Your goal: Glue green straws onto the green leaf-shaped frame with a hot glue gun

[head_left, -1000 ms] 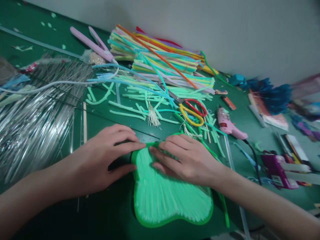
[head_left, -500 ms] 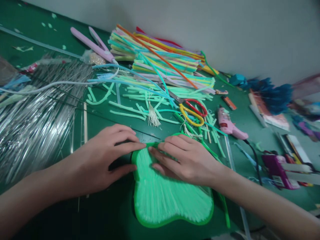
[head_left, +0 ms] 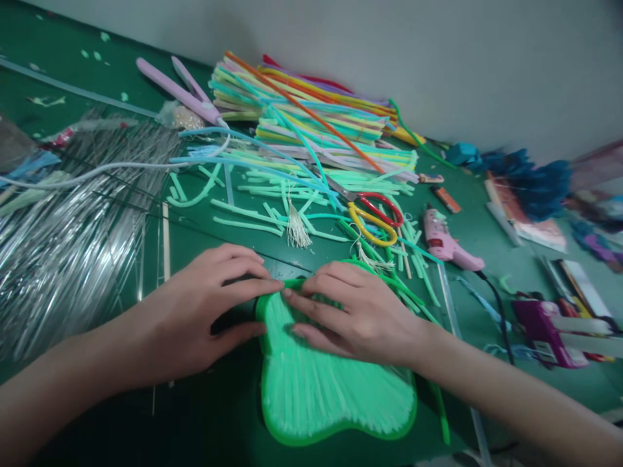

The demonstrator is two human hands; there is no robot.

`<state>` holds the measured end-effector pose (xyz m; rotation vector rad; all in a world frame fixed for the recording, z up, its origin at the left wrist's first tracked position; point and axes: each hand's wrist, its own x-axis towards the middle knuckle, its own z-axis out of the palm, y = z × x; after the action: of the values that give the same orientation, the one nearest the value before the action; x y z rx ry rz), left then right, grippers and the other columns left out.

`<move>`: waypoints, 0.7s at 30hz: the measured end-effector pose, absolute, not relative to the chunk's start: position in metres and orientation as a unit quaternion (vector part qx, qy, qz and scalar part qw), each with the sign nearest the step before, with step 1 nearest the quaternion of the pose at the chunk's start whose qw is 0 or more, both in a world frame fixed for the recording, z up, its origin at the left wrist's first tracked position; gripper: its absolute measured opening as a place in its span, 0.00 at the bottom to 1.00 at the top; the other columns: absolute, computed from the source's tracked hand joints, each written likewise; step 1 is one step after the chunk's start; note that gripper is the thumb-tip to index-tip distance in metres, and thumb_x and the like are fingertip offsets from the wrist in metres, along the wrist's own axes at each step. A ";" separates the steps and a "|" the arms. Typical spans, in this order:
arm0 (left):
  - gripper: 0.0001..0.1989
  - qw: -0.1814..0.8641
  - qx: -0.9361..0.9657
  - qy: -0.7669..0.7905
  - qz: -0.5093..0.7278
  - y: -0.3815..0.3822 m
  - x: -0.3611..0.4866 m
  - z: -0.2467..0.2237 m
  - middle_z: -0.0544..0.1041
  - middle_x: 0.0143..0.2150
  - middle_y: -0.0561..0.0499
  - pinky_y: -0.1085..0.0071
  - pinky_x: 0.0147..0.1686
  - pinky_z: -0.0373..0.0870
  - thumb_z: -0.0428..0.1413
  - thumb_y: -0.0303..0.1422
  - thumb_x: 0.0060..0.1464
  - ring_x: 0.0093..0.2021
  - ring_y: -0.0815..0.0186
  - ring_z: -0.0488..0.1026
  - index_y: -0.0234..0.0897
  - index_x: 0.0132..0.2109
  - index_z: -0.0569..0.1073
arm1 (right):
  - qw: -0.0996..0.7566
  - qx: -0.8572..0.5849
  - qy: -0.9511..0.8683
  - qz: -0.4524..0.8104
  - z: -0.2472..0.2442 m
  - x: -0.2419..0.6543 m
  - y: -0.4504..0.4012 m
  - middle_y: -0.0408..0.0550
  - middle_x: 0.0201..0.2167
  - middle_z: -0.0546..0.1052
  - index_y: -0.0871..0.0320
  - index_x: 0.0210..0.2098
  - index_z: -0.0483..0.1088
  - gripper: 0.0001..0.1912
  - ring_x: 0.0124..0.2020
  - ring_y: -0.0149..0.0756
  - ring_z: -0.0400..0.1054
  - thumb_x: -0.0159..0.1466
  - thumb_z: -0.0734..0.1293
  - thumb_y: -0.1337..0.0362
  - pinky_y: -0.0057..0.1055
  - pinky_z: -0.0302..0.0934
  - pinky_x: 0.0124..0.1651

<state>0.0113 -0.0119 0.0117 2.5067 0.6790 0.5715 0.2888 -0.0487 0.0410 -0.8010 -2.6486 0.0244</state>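
Note:
A leaf-like shape (head_left: pixel 335 395) covered in light green pipe cleaners lies in front of me, bordered by a brighter green pipe cleaner (head_left: pixel 292 441). At its upper left corner, my left hand (head_left: pixel 228 292) holds the edge, index fingertip on top and thumb against the side. My right hand (head_left: pixel 345 308) lies over the upper part, its bent fingers pressing the border strip along the top edge close to my left index finger. The strip under those fingers is partly hidden. A loose green pipe cleaner end (head_left: pixel 442 415) sticks out at the right of the shape.
Behind lie cut green pieces, scissors (head_left: pixel 372 220), a white tassel (head_left: pixel 296 227) and bundled colourful pipe cleaners (head_left: pixel 311 110). Silver wires (head_left: pixel 73 246) spread at left, near a lilac clamp tool (head_left: pixel 180 91). A pink glue gun (head_left: pixel 448 243) and a purple box (head_left: pixel 548 331) are at right.
The fingers of my right hand have slid slightly left along the top edge, nearer my left index finger. My left hand and the green shape stay almost in place.

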 end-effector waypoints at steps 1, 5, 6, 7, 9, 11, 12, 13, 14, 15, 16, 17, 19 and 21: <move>0.20 0.239 0.915 0.249 0.210 -0.012 0.012 0.012 0.78 0.58 0.51 0.59 0.63 0.68 0.59 0.34 0.68 0.63 0.57 0.69 0.47 0.64 0.72 | 0.196 -0.286 -0.938 0.027 0.041 0.287 -0.050 0.51 0.38 0.82 0.64 0.53 0.80 0.17 0.38 0.42 0.73 0.75 0.68 0.56 0.38 0.71 0.39; 0.20 0.246 0.912 0.251 0.213 -0.012 0.013 0.014 0.79 0.58 0.50 0.59 0.64 0.68 0.59 0.34 0.68 0.62 0.57 0.70 0.46 0.65 0.71 | 0.261 -0.280 -0.920 0.083 0.043 0.280 -0.054 0.51 0.39 0.82 0.61 0.46 0.79 0.08 0.41 0.39 0.73 0.74 0.70 0.63 0.37 0.73 0.46; 0.21 0.249 0.911 0.250 0.212 -0.012 0.014 0.014 0.79 0.57 0.50 0.59 0.64 0.68 0.59 0.34 0.68 0.62 0.58 0.70 0.46 0.66 0.70 | 0.276 -0.284 -0.914 0.090 0.043 0.279 -0.055 0.51 0.39 0.82 0.60 0.41 0.77 0.05 0.40 0.37 0.73 0.74 0.69 0.66 0.36 0.73 0.46; 0.22 0.252 0.911 0.251 0.210 -0.012 0.014 0.015 0.79 0.57 0.50 0.59 0.64 0.69 0.59 0.35 0.68 0.62 0.58 0.71 0.46 0.66 0.69 | 0.290 -0.289 -0.907 0.095 0.044 0.278 -0.056 0.51 0.38 0.82 0.58 0.37 0.75 0.06 0.39 0.36 0.73 0.73 0.69 0.69 0.35 0.73 0.45; 0.22 0.259 0.909 0.253 0.206 -0.012 0.015 0.016 0.79 0.57 0.50 0.60 0.63 0.69 0.59 0.36 0.68 0.61 0.58 0.71 0.47 0.66 0.69 | 0.309 -0.299 -0.896 0.106 0.046 0.279 -0.057 0.49 0.35 0.82 0.57 0.35 0.72 0.09 0.36 0.34 0.74 0.73 0.68 0.72 0.33 0.72 0.42; 0.22 0.263 0.907 0.257 0.204 -0.011 0.015 0.016 0.79 0.57 0.51 0.59 0.62 0.70 0.60 0.37 0.68 0.61 0.58 0.71 0.48 0.66 0.69 | 0.319 -0.301 -0.891 0.117 0.048 0.283 -0.059 0.48 0.33 0.82 0.58 0.37 0.73 0.07 0.35 0.33 0.75 0.74 0.69 0.71 0.32 0.72 0.40; 0.21 0.265 0.906 0.258 0.204 -0.011 0.014 0.016 0.79 0.57 0.51 0.59 0.62 0.70 0.60 0.37 0.68 0.61 0.57 0.71 0.49 0.66 0.70 | 0.322 -0.301 -0.890 0.120 0.049 0.286 -0.060 0.48 0.33 0.82 0.59 0.39 0.74 0.05 0.35 0.34 0.76 0.74 0.70 0.70 0.33 0.73 0.40; 0.21 0.267 0.906 0.258 0.205 -0.011 0.013 0.016 0.80 0.58 0.51 0.59 0.62 0.70 0.60 0.38 0.68 0.62 0.57 0.71 0.49 0.66 0.70 | 0.323 -0.303 -0.888 0.122 0.050 0.289 -0.061 0.48 0.33 0.83 0.60 0.41 0.75 0.03 0.36 0.34 0.77 0.73 0.71 0.70 0.33 0.74 0.41; 0.21 0.270 0.905 0.257 0.206 -0.011 0.013 0.016 0.80 0.58 0.51 0.59 0.62 0.70 0.60 0.38 0.69 0.62 0.57 0.71 0.49 0.65 0.70 | 0.324 -0.308 -0.886 0.122 0.051 0.291 -0.062 0.48 0.34 0.84 0.60 0.42 0.76 0.01 0.36 0.34 0.78 0.73 0.71 0.69 0.33 0.75 0.42; 0.20 0.274 0.903 0.258 0.206 -0.011 0.012 0.016 0.80 0.58 0.51 0.59 0.62 0.70 0.59 0.40 0.69 0.62 0.57 0.71 0.50 0.65 0.70 | 0.325 -0.316 -0.883 0.122 0.053 0.294 -0.063 0.48 0.34 0.84 0.60 0.43 0.76 0.01 0.37 0.34 0.78 0.74 0.71 0.69 0.33 0.75 0.43; 0.20 0.279 0.901 0.259 0.207 -0.011 0.011 0.017 0.80 0.58 0.51 0.60 0.62 0.70 0.59 0.41 0.69 0.63 0.58 0.71 0.51 0.65 0.71 | 0.327 -0.325 -0.879 0.122 0.054 0.296 -0.064 0.48 0.35 0.84 0.59 0.44 0.76 0.01 0.37 0.34 0.78 0.74 0.70 0.69 0.33 0.76 0.43; 0.20 0.284 0.898 0.264 0.207 -0.012 0.011 0.018 0.79 0.58 0.52 0.61 0.62 0.70 0.59 0.43 0.69 0.63 0.58 0.71 0.51 0.65 0.71 | 0.330 -0.334 -0.875 0.121 0.054 0.299 -0.066 0.49 0.35 0.84 0.59 0.44 0.76 0.01 0.37 0.34 0.78 0.74 0.70 0.69 0.34 0.76 0.42; 0.19 0.284 0.891 0.284 0.214 -0.014 0.012 0.020 0.80 0.58 0.53 0.63 0.60 0.71 0.58 0.46 0.70 0.62 0.60 0.72 0.52 0.64 0.71 | 0.336 -0.351 -0.866 0.120 0.055 0.303 -0.070 0.50 0.35 0.84 0.60 0.43 0.75 0.02 0.36 0.35 0.77 0.75 0.69 0.69 0.34 0.75 0.41; 0.18 0.264 0.886 0.310 0.223 -0.017 0.019 0.022 0.80 0.55 0.53 0.63 0.57 0.72 0.57 0.48 0.71 0.59 0.60 0.74 0.51 0.62 0.74 | 0.335 -0.372 -0.858 0.113 0.054 0.307 -0.075 0.50 0.34 0.83 0.61 0.42 0.74 0.03 0.36 0.36 0.77 0.74 0.69 0.71 0.34 0.74 0.40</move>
<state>0.0185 -0.0168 0.0219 2.3934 0.8378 0.6039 0.3070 -0.0751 0.0543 -0.9713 -2.2398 0.2941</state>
